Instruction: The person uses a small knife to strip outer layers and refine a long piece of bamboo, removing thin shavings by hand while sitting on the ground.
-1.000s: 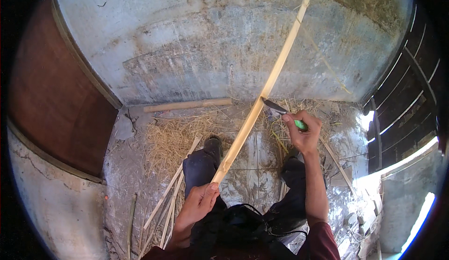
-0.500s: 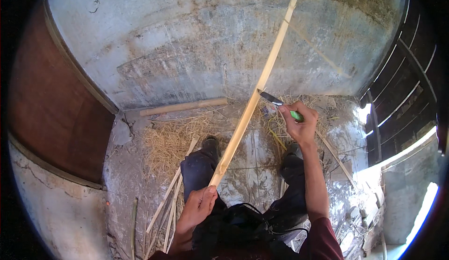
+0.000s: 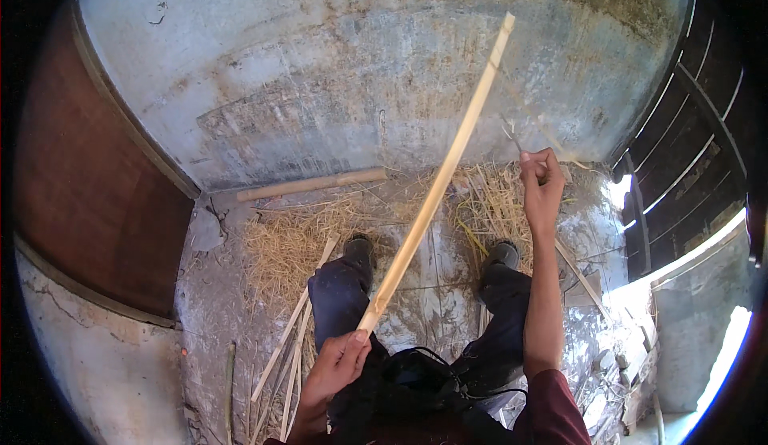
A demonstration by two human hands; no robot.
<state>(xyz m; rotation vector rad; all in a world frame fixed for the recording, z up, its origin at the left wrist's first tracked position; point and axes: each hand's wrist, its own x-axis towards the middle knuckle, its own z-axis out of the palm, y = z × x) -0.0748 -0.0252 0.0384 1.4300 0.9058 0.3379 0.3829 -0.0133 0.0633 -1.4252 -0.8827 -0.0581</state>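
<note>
My left hand (image 3: 340,362) is closed round the lower end of a long pale split-bamboo strip (image 3: 436,185), which slants up and away to the right. The strip's far end is raised in front of the wall. To the right of the strip, and apart from it, my right hand (image 3: 543,174) grips a knife (image 3: 513,138). Only its thin blade shows, pointing up and left; the green handle seen a moment before is hidden in my fingers.
Straw-like shavings (image 3: 300,241) lie by my left foot, and another heap (image 3: 498,205) by my right. A bamboo pole (image 3: 312,184) rests along the stained wall (image 3: 304,69). Several strips (image 3: 296,341) lie beside my left leg. A brown panel (image 3: 104,165) stands left, dark slats (image 3: 692,141) right.
My right hand has drawn the knife off the strip, up and to the right, and the blade has turned more upright. The strip's far end has dropped slightly.
</note>
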